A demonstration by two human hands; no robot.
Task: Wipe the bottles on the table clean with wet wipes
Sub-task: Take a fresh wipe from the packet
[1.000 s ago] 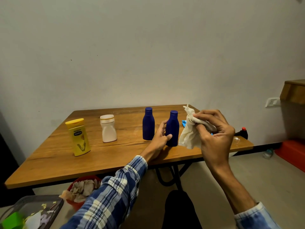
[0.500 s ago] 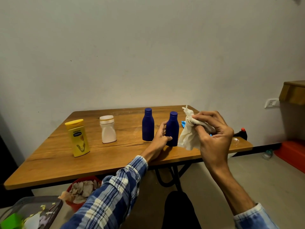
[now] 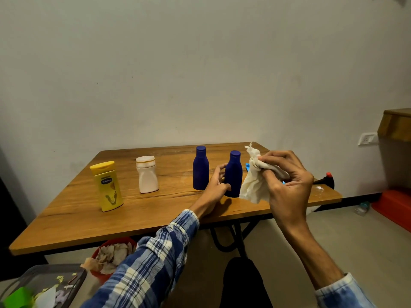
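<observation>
Through the head camera, I am looking down at the table (image 3: 155, 210), where four bottles are standing upright in a loose row. My left hand (image 3: 216, 185) is reaching in from a checked sleeve and gripping the near blue bottle (image 3: 233, 174) low on its body, thumb curling across the front and fingers wrapping round its left side. That bottle is sitting on the wood towards the right end of the row. The far blue bottle (image 3: 200, 168) is standing just beside it on the left, slightly further back.

My right hand (image 3: 287, 185) is hovering just right of the near blue bottle, fingers bunched together and pinching a crumpled wipe (image 3: 255, 185). The wipe is hanging down from my fingertips, its loose edge lying right next to the bottle. I cannot tell whether it is touching.

Further left, the white bottle (image 3: 147, 175) and the yellow bottle (image 3: 107, 186) are standing apart from my hands. Under the table's near edge, a red bin (image 3: 111, 255) is holding crumpled used wipes.
</observation>
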